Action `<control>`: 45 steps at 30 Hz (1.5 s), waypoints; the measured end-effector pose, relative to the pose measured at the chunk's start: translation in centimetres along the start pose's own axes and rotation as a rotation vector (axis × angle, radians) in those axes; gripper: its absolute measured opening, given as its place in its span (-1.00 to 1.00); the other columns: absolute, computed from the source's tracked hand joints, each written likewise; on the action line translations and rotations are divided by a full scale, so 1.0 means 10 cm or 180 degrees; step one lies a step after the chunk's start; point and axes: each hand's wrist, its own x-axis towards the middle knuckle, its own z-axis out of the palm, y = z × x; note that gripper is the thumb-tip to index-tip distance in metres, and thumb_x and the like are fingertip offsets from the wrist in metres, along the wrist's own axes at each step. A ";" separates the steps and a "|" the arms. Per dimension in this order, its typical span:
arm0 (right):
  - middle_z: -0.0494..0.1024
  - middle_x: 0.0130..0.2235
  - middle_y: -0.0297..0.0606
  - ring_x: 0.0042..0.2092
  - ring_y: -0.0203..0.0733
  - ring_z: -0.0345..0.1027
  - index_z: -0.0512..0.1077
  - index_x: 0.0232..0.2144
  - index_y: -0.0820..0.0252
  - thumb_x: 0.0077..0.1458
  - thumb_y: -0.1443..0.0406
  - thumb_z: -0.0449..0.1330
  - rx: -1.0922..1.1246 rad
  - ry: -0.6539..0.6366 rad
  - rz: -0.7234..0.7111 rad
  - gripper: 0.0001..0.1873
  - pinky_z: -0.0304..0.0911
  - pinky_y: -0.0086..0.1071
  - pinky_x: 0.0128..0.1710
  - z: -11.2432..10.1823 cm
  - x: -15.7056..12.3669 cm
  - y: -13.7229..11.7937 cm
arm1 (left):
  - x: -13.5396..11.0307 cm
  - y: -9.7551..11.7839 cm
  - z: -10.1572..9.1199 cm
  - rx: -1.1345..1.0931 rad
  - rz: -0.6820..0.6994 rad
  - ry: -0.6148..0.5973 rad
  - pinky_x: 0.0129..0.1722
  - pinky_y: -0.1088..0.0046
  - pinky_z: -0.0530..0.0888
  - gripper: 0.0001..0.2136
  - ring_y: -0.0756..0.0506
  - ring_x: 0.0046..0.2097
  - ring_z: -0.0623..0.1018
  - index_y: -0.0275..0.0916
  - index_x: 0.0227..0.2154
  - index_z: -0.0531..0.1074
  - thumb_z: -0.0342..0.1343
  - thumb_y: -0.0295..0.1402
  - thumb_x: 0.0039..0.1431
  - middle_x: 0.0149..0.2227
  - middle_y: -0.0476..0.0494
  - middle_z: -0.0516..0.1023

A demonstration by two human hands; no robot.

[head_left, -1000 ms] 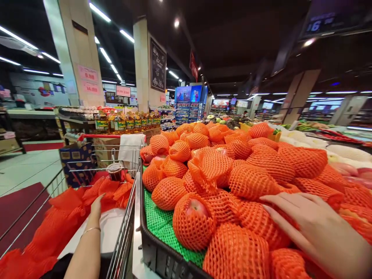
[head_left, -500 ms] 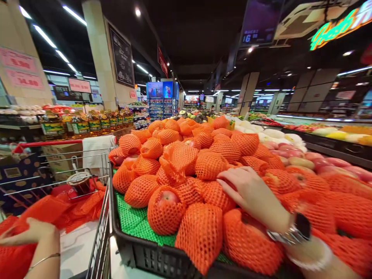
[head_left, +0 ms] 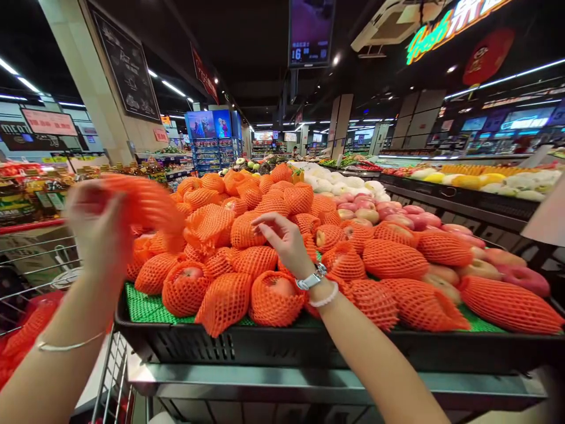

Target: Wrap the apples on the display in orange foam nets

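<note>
Orange foam net (head_left: 152, 203) sits in my left hand (head_left: 97, 221), raised above the left front corner of the black tray (head_left: 282, 347). My fingers curl around it, but both hand and net are smeared by blur, so I cannot tell whether a fruit fills it or where exactly my fingertips press. It also hides part of the pile behind it.

My right hand (head_left: 280, 238) hovers over the pile, left of the middle of the tray, its fingers loosely bent and the thumb standing apart. The fingertips overlap an orange-netted fruit (head_left: 247, 229) in view; whether they touch it I cannot make out. My wrist, with its watch (head_left: 312, 278) and bead bracelet (head_left: 325, 296), covers some of the fruit, and both my forearms run off the bottom.

Between my hands, the air above the pile is free. Green mesh liner (head_left: 152, 309) lies bare along the left front corner, and a smaller patch shows by the front edge towards the right. One netted fruit (head_left: 225, 300) leans over the front rim. Bare red apples (head_left: 397, 215) spread towards the tray's right edge, which fades into shadow. The wire cart (head_left: 110, 377), just beside the left front corner, is cut off.
</note>
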 end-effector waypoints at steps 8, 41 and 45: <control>0.33 -0.36 -0.30 -0.35 -0.24 0.29 0.15 -0.38 0.06 0.21 0.06 -0.13 0.0189 0.2452 0.0363 -0.74 0.34 -0.34 -0.33 -0.44 0.22 0.09 | -0.43 0.55 1.61 0.0772 0.0392 -0.1753 -0.36 0.44 0.30 -0.83 0.03 -0.41 0.36 -0.23 -0.51 0.36 0.29 -0.48 -0.04 -0.48 0.04 0.39; 0.22 0.26 -0.22 0.31 -0.09 0.11 0.09 0.22 -0.05 0.03 0.49 0.19 -0.1620 0.0166 -0.0022 -0.25 0.19 -0.07 0.32 -0.66 0.20 0.10 | -0.56 -0.21 1.48 -0.0274 -0.0676 -0.3103 -0.54 0.50 0.31 -0.81 0.01 -0.53 0.31 -0.22 -0.71 0.31 0.14 -0.35 -0.08 -0.63 0.01 0.28; 0.22 0.24 -0.19 0.29 -0.04 0.14 0.12 0.19 -0.04 0.03 0.49 0.18 -0.1967 -0.0425 0.0203 -0.29 0.19 -0.04 0.30 -0.59 0.16 0.02 | -0.63 -0.25 1.52 -0.0140 -0.0758 -0.3560 -0.60 0.50 0.23 -0.77 0.03 -0.60 0.25 -0.22 -0.77 0.31 0.16 -0.35 -0.13 -0.70 0.02 0.23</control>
